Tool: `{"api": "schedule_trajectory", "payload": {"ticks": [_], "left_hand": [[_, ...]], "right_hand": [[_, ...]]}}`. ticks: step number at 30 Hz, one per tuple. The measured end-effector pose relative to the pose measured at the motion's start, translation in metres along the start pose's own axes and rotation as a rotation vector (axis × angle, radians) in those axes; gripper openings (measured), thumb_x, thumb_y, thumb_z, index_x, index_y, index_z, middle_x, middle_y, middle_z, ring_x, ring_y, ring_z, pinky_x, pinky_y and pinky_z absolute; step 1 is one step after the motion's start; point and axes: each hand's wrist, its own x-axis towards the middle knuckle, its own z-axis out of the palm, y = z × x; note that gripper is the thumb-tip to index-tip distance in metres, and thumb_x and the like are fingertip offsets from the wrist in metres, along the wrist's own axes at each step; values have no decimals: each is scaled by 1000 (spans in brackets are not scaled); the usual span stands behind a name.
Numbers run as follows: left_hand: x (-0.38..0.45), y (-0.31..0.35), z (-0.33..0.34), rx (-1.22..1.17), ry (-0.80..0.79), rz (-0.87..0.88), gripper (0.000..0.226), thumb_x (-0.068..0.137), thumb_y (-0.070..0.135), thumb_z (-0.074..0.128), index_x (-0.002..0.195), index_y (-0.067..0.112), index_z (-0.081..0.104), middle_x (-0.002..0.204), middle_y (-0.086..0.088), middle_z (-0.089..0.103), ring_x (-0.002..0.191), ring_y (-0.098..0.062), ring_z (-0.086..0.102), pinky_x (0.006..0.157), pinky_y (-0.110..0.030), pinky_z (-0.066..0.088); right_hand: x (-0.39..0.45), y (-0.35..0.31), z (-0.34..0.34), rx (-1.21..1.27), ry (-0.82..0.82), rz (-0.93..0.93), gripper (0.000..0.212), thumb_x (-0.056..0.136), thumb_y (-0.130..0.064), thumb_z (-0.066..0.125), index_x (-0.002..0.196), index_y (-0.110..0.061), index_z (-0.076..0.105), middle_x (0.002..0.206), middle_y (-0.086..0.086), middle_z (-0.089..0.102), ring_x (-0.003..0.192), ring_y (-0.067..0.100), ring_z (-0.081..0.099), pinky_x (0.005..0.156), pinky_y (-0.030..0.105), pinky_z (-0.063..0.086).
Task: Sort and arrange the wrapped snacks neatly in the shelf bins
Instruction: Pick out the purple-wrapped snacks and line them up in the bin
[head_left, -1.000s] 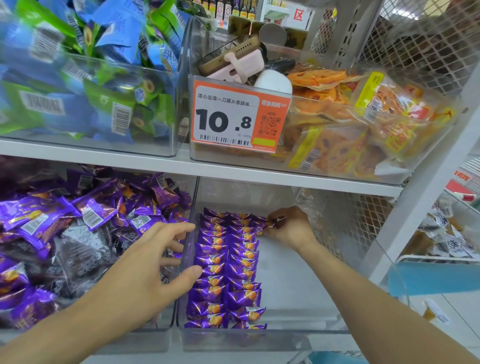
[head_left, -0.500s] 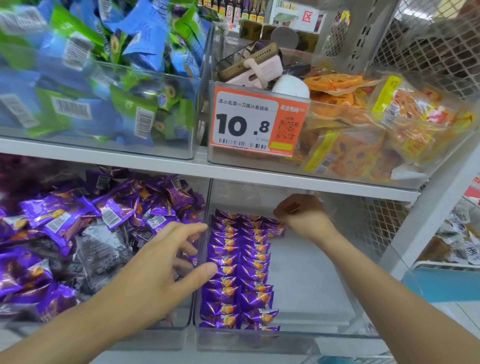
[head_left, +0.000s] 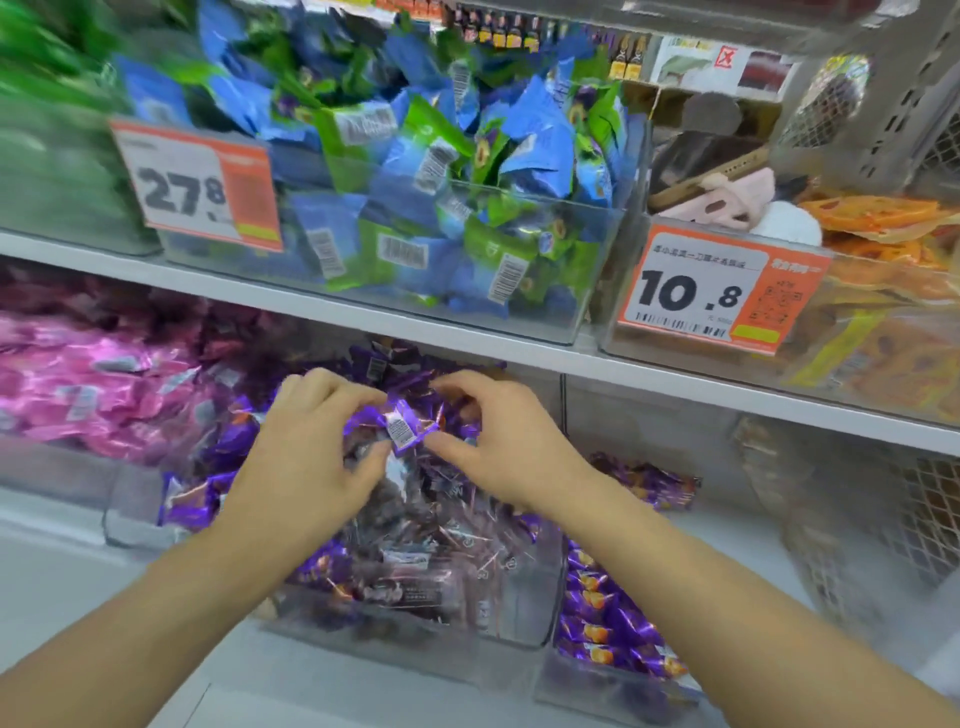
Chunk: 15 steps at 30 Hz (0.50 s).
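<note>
Both my hands are over the clear bin (head_left: 524, 608) of loose purple wrapped snacks on the lower shelf. My left hand (head_left: 311, 457) and my right hand (head_left: 498, 441) together pinch one purple wrapped snack (head_left: 402, 428), white barcode label up, just above the pile. To the right, a second clear bin (head_left: 587, 686) holds neat rows of purple snacks with orange pictures (head_left: 602, 623). The view is blurred by motion.
Pink wrapped snacks (head_left: 93, 384) fill the lower left. The upper shelf carries a bin of blue and green packets (head_left: 441, 208) with a 27.8 price tag (head_left: 195, 192), and a bin of orange packets (head_left: 883, 332) with a 10.8 tag (head_left: 717, 291). Mesh shelf side (head_left: 924, 499) at right.
The view has swung left. My right hand left the neat rows and crossed to the loose purple pile; my left hand moved in too, and both now pinch one snack.
</note>
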Motion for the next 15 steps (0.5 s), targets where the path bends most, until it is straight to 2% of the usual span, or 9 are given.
{"api": "schedule_trajectory", "payload": {"ticks": [2, 4, 9, 15], "left_hand": [[0, -5, -1, 38, 20, -46, 47, 73, 21, 79, 117, 15, 64, 103, 0, 52, 97, -22, 46, 90, -38, 45], [-1, -6, 0, 67, -5, -103, 52, 74, 25, 78, 122, 14, 61, 104, -5, 52, 99, -27, 48, 90, -44, 47], [-2, -14, -1, 140, -108, -165, 59, 76, 34, 76, 127, 16, 54, 110, -4, 46, 103, -26, 46, 93, -42, 46], [-4, -20, -9, 178, -160, -212, 51, 83, 40, 71, 128, 22, 55, 116, 0, 42, 107, -22, 47, 90, -36, 47]], "right_hand": [[15, -5, 18, -28, -26, -9, 57, 84, -41, 73, 134, -22, 57, 114, 1, 68, 104, 20, 59, 92, 29, 46], [22, -9, 35, -106, -44, -10, 57, 83, -47, 72, 133, -22, 57, 110, 3, 67, 105, 23, 58, 90, 34, 47], [21, -13, 45, -180, -52, 71, 46, 84, -34, 73, 126, -24, 57, 113, 2, 57, 108, 23, 53, 90, 35, 46], [1, -10, 38, -262, -112, 9, 40, 84, -27, 74, 121, -24, 58, 121, -3, 51, 112, 19, 40, 93, 33, 44]]}}
